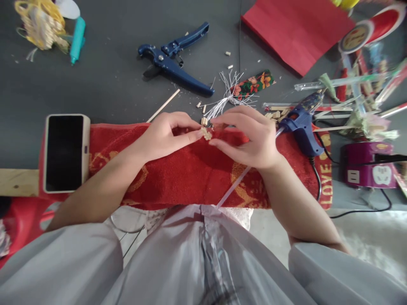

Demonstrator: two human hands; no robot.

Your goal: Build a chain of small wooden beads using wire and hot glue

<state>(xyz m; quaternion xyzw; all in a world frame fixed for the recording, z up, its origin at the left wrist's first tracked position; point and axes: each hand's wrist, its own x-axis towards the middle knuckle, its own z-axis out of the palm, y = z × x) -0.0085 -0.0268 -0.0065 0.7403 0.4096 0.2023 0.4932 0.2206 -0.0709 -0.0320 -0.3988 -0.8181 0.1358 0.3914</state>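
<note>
My left hand (171, 132) pinches a small pale cluster of cut pieces (206, 134) between thumb and fingertips, above a folded red towel (190, 178). Just right of the cluster is my right hand (251, 134), its thumb and forefinger apart with red towel showing between them. Whether its fingertips touch the cluster is unclear. Beyond the fingers lies a bundle of thin white wires (227, 99), with a tiny tan piece (204, 121) at its near end. A blue glue gun (302, 125) rests right of my right hand, a clear glue stick (235, 184) passing under that hand.
Blue cutters (174, 59) and a thin wooden stick (163, 105) lie ahead. A phone-like device (66, 152) sits at left. Red paper (295, 31), a ribbon spool (356, 37), a floral strip (254, 84) and a purple power box (369, 165) with cords occupy the right.
</note>
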